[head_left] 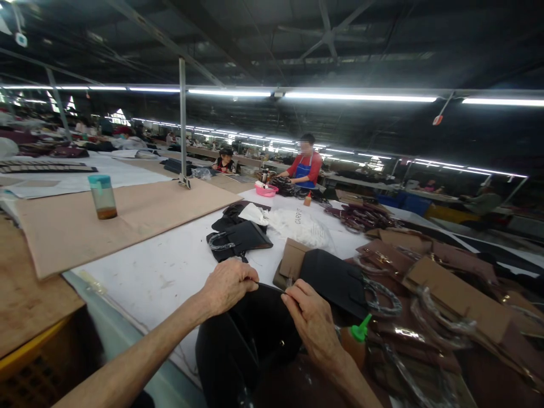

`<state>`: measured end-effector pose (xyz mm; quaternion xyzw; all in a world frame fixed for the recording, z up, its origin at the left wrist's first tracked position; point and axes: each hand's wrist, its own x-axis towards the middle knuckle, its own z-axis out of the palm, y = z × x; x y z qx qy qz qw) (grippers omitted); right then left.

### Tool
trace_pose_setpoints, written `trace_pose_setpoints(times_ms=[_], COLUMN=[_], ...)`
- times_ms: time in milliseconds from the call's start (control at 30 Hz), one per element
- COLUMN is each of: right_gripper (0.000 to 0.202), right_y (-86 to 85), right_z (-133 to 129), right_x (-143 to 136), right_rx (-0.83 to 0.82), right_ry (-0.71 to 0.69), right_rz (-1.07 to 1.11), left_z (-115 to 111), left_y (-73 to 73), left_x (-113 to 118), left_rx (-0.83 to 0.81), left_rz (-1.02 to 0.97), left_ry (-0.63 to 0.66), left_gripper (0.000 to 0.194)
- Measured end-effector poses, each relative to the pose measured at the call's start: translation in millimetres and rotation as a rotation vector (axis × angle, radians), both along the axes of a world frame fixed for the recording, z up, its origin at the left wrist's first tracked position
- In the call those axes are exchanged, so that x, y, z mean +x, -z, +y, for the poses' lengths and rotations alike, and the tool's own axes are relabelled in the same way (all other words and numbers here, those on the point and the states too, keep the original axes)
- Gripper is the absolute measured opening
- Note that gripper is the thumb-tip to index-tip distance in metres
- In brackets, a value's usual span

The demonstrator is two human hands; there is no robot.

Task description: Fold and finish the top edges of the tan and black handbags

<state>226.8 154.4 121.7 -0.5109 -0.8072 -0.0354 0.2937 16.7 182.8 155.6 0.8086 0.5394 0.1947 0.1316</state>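
Observation:
A black bag (229, 351) stands at the bottom centre, its dark opening facing up. My left hand (229, 285) pinches the left part of its far rim between thumb and fingers. On the right part of the same rim, my right hand (309, 317) is closed. The stretch of rim between both hands is visible. Just beyond lie a black bag with a wrapped handle (244, 238) and another black bag (334, 277). A bottle with a green nozzle (360, 330) is beside my right wrist.
Brown bags (450, 289) with wrapped handles are piled at the right. A white plastic bag (300, 226) lies ahead. A teal-lidded jar (102, 197) stands on a tan board (140, 218) at the left. A person (304, 167) works across the table.

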Motion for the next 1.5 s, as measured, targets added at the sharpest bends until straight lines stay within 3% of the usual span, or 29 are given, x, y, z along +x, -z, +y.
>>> trace_pose_setpoints(times_ms=[167,267,333,433,500,533,600,767,833,933,1100,1333,1500], right_gripper=[0.01,0.019,0.014,0.005,0.009,0.011,0.013,0.014,0.012,0.012,0.011,0.013,0.013], right_y=[-17.4,-27.3,-31.2,-36.6,-42.6,-46.5,-55.6,-71.0,-67.9,-52.2,-27.0,-39.0,-39.3], right_z=[-3.5,0.4,6.7,16.7,19.9,19.8,15.8,-8.1,-16.8,-22.0,-18.1,-9.0,0.2], right_x=[-21.2,-45.2,-58.0,-64.5,-60.4,-56.8,-48.5,-39.2,-40.6,-40.6,-32.4,-41.0,-47.1], right_rx=[0.043,-0.095,-0.189,-0.223,-0.232,-0.249,-0.308,-0.433,-0.432,-0.442,-0.393,-0.414,-0.408], right_ry=[0.071,0.002,-0.017,-0.019,-0.026,-0.033,-0.069,-0.096,-0.023,0.077,0.136,0.132,0.007], right_rz=[-0.254,-0.294,-0.324,-0.33,-0.323,-0.314,-0.293,-0.308,-0.325,-0.331,-0.297,-0.224,-0.044], left_z=[-4.0,-11.3,-19.8,-36.9,-47.6,-51.3,-53.7,-26.1,-11.3,-1.2,-14.2,-18.9,-17.9], left_y=[-2.7,-9.1,-13.3,-14.2,-11.0,-9.3,-7.9,-19.7,-21.8,-15.6,-3.4,6.1,9.4], left_x=[-3.4,-5.0,-6.5,-11.7,-18.7,-23.5,-35.4,-63.4,-64.1,-52.1,-32.5,-30.5,-28.3], left_rx=[0.011,0.015,0.053,0.085,-0.049,-0.14,-0.304,-0.507,-0.447,-0.306,-0.196,0.008,0.115], left_rz=[-0.034,-0.023,0.017,0.074,0.036,-0.012,-0.146,-0.391,-0.319,-0.186,-0.183,-0.165,-0.226], left_ry=[0.057,0.055,0.012,-0.141,-0.248,-0.27,-0.201,0.226,0.274,0.194,0.087,0.036,0.216], left_gripper=[0.01,0.01,0.028,0.069,0.085,0.084,0.07,0.05,0.047,0.037,0.017,0.027,0.047])
